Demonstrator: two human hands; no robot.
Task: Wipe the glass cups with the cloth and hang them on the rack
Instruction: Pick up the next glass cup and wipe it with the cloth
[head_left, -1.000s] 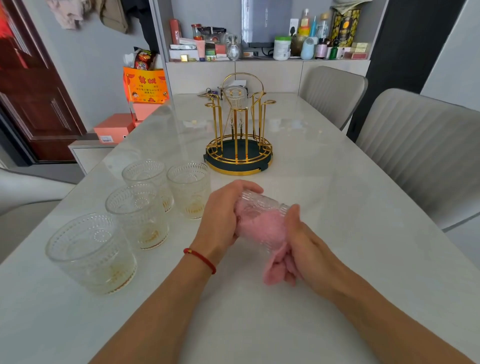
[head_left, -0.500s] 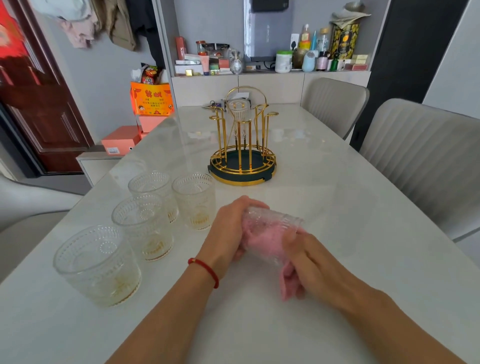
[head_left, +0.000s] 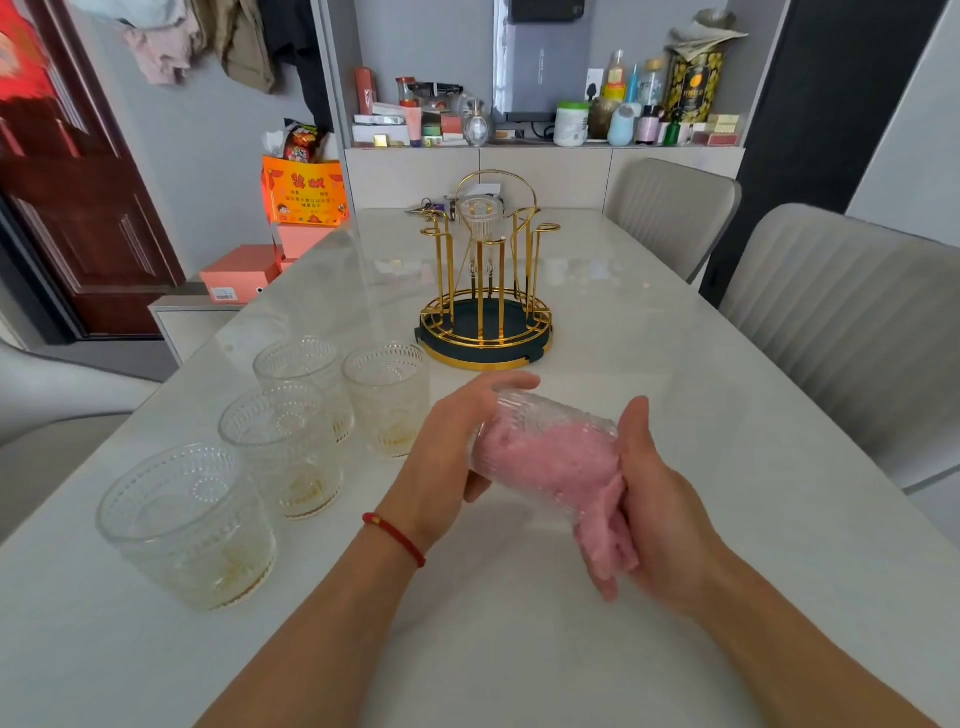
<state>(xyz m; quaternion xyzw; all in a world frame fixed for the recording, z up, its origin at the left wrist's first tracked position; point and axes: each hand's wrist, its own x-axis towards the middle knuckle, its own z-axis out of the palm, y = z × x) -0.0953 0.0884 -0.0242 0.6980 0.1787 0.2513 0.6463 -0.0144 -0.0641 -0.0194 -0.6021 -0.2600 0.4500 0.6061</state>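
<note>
Pink cloth (head_left: 558, 470) fills the ribbed clear glass cup (head_left: 540, 441), which lies tilted above the pale marble table (head_left: 675, 519). The left hand (head_left: 447, 457) grips its base; the right hand (head_left: 660, 499) pinches the cloth at its mouth. This is the wiping step. Next the cloth must come out, then the cup goes upside down onto a free peg of the gold wire rack (head_left: 485, 291).
</note>
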